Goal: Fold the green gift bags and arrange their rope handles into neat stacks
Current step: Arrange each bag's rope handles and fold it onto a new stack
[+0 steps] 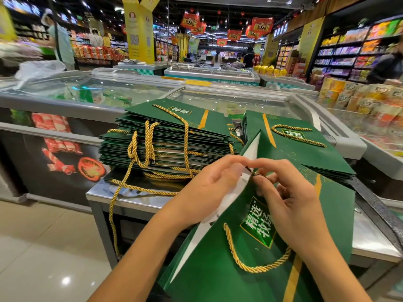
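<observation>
Glossy green gift bag (218, 269) pinched at its top edge.
Left hand (209, 186) grips the white-lined fold; right hand (290, 197) pinches a twisted gold rope end (254, 174). Beyond the left hand, a flat bag stack (165, 136) trails ropes over the steel surface (135, 199).

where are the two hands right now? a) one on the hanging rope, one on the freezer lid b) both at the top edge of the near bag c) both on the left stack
b: the left hand and right hand meet at the top edge of the near green bag, the left holding it and the right pinching a rope end there.
</observation>
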A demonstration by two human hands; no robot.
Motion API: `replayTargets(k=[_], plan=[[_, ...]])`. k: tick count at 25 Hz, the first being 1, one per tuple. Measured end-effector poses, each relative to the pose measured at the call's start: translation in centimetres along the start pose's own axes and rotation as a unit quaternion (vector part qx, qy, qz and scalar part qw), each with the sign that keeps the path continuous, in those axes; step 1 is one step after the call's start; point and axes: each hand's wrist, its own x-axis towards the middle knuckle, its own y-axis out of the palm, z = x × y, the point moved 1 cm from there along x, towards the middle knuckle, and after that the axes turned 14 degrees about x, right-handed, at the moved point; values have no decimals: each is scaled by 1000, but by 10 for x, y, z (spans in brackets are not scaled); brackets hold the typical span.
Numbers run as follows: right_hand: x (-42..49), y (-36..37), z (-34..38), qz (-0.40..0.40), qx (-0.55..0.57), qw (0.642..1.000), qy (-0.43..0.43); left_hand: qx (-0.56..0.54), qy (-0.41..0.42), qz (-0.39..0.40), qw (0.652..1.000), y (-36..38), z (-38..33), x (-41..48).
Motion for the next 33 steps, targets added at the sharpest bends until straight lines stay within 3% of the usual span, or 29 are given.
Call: replayTargets(k=[8, 12, 16, 20, 29, 33], plan=[[1, 1, 2, 17, -6, 1000, -7, 59, 34, -59, 996, 3, 2, 3], [-2, -2, -1, 10, 33, 999, 10, -21, -61, -145, 987, 0, 9, 0], [-2, -2, 0, 23, 28, 999, 17, -144, -93, -90, 981, -3, 6, -3], [-1, -4, -3, 5, 51, 997, 51, -142, -82, -24, 986, -6, 7, -6], [0, -5, -4, -52, 21, 996, 68, -125, -50, 4, 991, -8, 11, -5], [2, -12, -3, -169, 130, 971, 106, -127, -52, 7, 991, -9, 10, -6]])
